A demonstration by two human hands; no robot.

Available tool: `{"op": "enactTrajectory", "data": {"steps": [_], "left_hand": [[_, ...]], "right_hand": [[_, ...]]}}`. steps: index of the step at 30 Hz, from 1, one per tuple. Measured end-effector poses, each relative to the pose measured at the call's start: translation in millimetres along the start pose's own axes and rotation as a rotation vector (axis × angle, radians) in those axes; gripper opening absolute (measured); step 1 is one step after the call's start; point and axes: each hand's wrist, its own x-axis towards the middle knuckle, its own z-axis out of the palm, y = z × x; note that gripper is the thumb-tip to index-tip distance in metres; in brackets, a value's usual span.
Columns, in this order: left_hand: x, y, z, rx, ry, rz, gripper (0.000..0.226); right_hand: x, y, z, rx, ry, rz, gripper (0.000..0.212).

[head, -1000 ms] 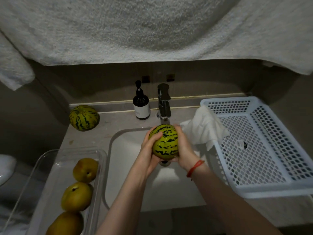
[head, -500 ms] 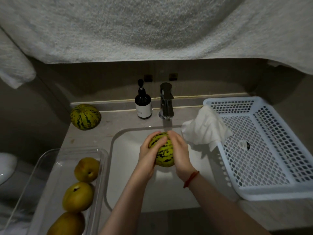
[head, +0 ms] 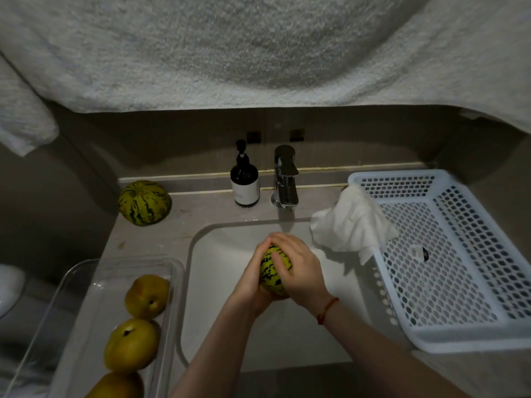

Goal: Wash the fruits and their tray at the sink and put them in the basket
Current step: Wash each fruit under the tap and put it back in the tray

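Observation:
A small green-and-yellow striped melon [head: 273, 271] is held over the white sink [head: 218, 282], below the tap [head: 285, 179]. My left hand [head: 253, 280] cups it from the left and beneath, and my right hand [head: 301, 271] wraps over its top and right side. A second striped melon [head: 144, 202] lies on the counter at the back left. The clear tray [head: 83, 282] at the front left holds three yellow pears [head: 147, 295]. The white perforated basket [head: 459, 337] stands to the right of the sink.
A dark soap pump bottle [head: 244, 179] stands left of the tap. A crumpled white cloth [head: 352, 225] hangs over the basket's left rim toward the sink. A large pale towel [head: 258, 47] hangs overhead across the top of the view.
Both hands have lowered the melon deeper into the sink and toward me. My fingers have closed further over its top, so less of the fruit shows.

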Motion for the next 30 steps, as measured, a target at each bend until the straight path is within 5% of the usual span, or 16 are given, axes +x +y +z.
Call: {"op": "enactTrajectory", "data": {"steps": [2,5,7,9,11,13,15,17,19,21,23,26,30], "left_hand": [[3.5,2.0,-1.7,0.188,0.061,0.186,0.029],[9.9,13.5,-2.3,0.600,0.123,0.533,0.026],[14.4,17.3,-1.1,0.644,0.151,0.548,0.024],[14.7,18.1,-1.1,0.373,0.169,0.389,0.023],[16.7,16.1,-4.0,-0.075,0.050,0.079,0.042],[13.2,15.2,-4.8,-0.373,-0.046,-0.132,0.056],[15.9,14.3,-8.1,-0.351,-0.046,-0.177,0.056],[19.6,12.1,-9.2,-0.318,-0.045,-0.196,0.055],[22.8,8.5,-6.2,-0.288,-0.026,-0.193,0.059],[28.6,6.4,-4.8,-0.205,-0.001,-0.148,0.066],[30.0,6.8,-2.3,-0.092,0.044,-0.101,0.068],[32.6,11.6,1.3,0.142,0.164,0.021,0.060],[30.4,24.1,0.0,0.215,0.128,-0.033,0.041]], "right_hand": [[3.7,-1.5,-0.6,0.228,0.005,0.167,0.032],[11.9,-8.1,9.3,1.101,0.169,0.976,0.034],[11.6,-10.4,12.8,1.139,0.135,1.229,0.044],[11.3,-14.0,11.9,0.659,0.122,1.005,0.030],[7.4,-21.5,4.3,0.260,0.095,0.532,0.035],[9.8,-19.3,0.2,0.043,0.063,0.132,0.049],[14.9,-10.2,-3.6,-0.010,0.006,-0.090,0.047],[19.1,-8.3,-4.2,0.158,0.017,-0.013,0.034],[21.8,-11.4,3.9,0.491,0.224,0.422,0.010],[26.1,-8.7,15.5,0.799,0.406,0.975,0.020],[26.9,-7.4,17.8,0.981,0.418,1.214,0.026],[22.1,-7.1,17.5,0.992,0.435,1.075,0.023],[5.6,-9.0,12.1,0.457,0.396,0.544,0.020]]}}
